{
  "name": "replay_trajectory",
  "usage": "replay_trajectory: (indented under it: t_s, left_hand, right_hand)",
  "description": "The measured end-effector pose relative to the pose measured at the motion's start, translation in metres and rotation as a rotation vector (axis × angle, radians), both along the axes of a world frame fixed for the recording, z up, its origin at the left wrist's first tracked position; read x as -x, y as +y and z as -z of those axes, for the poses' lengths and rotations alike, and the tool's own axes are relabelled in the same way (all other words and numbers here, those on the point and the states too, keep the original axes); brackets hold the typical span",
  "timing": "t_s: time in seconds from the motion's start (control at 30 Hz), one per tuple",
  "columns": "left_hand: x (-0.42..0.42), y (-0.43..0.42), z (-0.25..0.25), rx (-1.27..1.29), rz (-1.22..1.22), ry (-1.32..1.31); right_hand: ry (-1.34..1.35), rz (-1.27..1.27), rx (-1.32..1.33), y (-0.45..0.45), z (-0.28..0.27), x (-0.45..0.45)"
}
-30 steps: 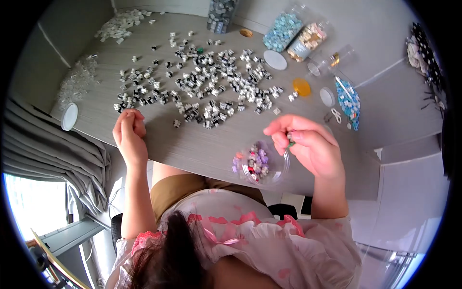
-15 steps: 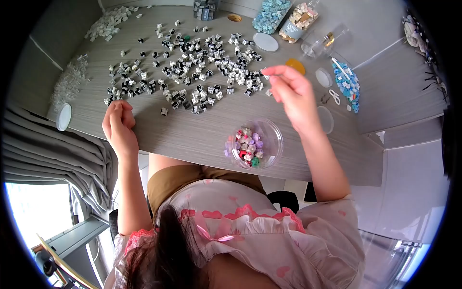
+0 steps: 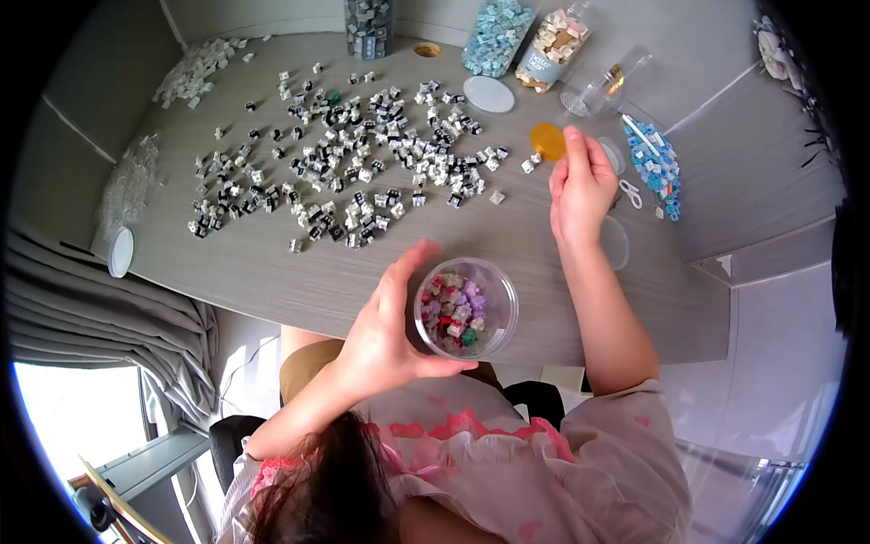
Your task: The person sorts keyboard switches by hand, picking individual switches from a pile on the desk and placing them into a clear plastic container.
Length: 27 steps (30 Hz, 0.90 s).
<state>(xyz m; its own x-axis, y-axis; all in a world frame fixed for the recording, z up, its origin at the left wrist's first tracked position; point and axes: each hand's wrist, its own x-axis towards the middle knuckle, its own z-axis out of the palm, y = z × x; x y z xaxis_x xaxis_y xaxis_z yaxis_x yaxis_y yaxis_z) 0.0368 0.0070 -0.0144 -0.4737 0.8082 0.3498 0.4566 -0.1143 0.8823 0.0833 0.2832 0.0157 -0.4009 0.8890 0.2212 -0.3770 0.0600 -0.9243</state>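
as the left hand [image 3: 382, 337] clasps the clear jar [image 3: 497, 328], the right hand [image 3: 584, 195] pinches together beside the orange disc [image 3: 546, 141].

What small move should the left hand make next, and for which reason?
Perhaps the left hand should close gently on the clear jar, to steady it: it curves around the jar's left side, the jar is open with small pieces inside, and it appears to stand near the front edge of the table.
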Motion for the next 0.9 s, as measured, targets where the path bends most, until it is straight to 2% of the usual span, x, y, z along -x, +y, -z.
replay_trajectory:
  t_s: [0.03, 0.13, 0.33, 0.43, 0.53, 0.63, 0.73, 0.83, 0.9]
  left_hand:
    - [0.000, 0.002, 0.000, 0.012, 0.025, -0.058]
    - [0.006, -0.001, -0.008, 0.099, 0.074, 0.013]
    - [0.011, -0.009, 0.001, 0.053, 0.057, -0.088]
    - [0.014, -0.009, 0.002, 0.057, 0.088, -0.071]
    - [0.016, -0.008, 0.003, 0.060, 0.116, -0.085]
    - [0.018, -0.008, 0.001, 0.069, 0.125, -0.078]
    - [0.016, -0.009, 0.002, 0.071, 0.126, -0.083]
    - [0.017, -0.007, 0.001, 0.063, 0.126, -0.075]
    - [0.017, -0.007, 0.000, 0.058, 0.124, -0.067]
  right_hand:
    - [-0.006, 0.013, 0.036, 0.003, -0.002, -0.002]
    - [0.105, 0.008, 0.141, 0.014, 0.005, -0.005]
    - [0.051, 0.155, 0.127, 0.015, 0.006, -0.003]
    - [-0.157, 0.035, -0.178, 0.022, 0.023, 0.002]
    - [-0.433, -0.156, -0.788, 0.010, 0.020, 0.004]
    - [-0.614, -0.140, -1.088, -0.009, 0.013, 0.002]
    - [-0.668, -0.103, -1.043, -0.015, 0.019, 0.009]
    - [-0.779, -0.053, -1.161, -0.020, 0.016, 0.017]
    - [-0.831, -0.105, -1.106, -0.020, 0.017, 0.020]
